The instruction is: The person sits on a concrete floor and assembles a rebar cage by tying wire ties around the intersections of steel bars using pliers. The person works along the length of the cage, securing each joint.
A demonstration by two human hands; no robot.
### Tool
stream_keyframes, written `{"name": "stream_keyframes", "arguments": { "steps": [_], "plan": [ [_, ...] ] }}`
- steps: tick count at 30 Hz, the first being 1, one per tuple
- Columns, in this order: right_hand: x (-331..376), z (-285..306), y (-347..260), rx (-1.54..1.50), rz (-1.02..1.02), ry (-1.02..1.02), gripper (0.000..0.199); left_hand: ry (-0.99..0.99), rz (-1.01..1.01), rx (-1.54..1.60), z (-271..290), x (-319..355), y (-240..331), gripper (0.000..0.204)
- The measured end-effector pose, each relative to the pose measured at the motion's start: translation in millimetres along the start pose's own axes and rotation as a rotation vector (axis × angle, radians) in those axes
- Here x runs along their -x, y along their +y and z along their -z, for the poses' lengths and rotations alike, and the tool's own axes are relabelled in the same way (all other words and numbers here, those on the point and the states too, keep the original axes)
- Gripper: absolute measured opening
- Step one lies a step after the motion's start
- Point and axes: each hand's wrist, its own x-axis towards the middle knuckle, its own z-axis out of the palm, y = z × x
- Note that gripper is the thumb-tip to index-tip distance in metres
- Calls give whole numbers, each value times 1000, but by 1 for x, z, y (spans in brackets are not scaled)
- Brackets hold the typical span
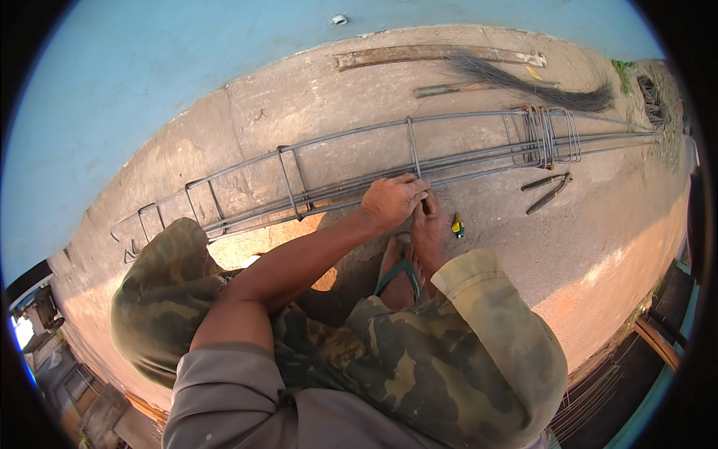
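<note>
A long cage of steel rebar (336,184) lies across the ground ahead of me, with square stirrups spaced along it. My left hand (390,202) rests at its near bars, fingers closed beside an upright stirrup (413,146). My right hand (428,221) meets it there, thumb and fingers pinched together at the same joint. Whatever is between the fingertips is too small and covered to make out. A yellow-and-green tape measure (458,226) lies just right of my right hand. Farther right, pincers (547,191) lie with their handles spread.
Several loose stirrups (544,138) are bunched at the cage's right end. Behind it lie a bundle of thin dark wire (523,81), a wooden plank (441,54) and a flat strip (456,90). A blue wall (187,67) borders the far side. My sandalled foot (398,284) is below my hands.
</note>
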Motion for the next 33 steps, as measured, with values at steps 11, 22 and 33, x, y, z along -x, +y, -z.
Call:
{"name": "stream_keyframes", "arguments": {
  "steps": [11, 22, 33],
  "plan": [
    [-11, 3, 7, 170, 298, 0, 9, -86, 307, 542, -7, -14, -12, 24],
    [-23, 25, 10, 326, 403, -158, 3, -160, 173, 237, 9, -8, -4, 30],
    [-28, 34, -23, 449, 363, -287, 8, -415, 165, -132, 8, -26, -2, 26]
  ]
}}
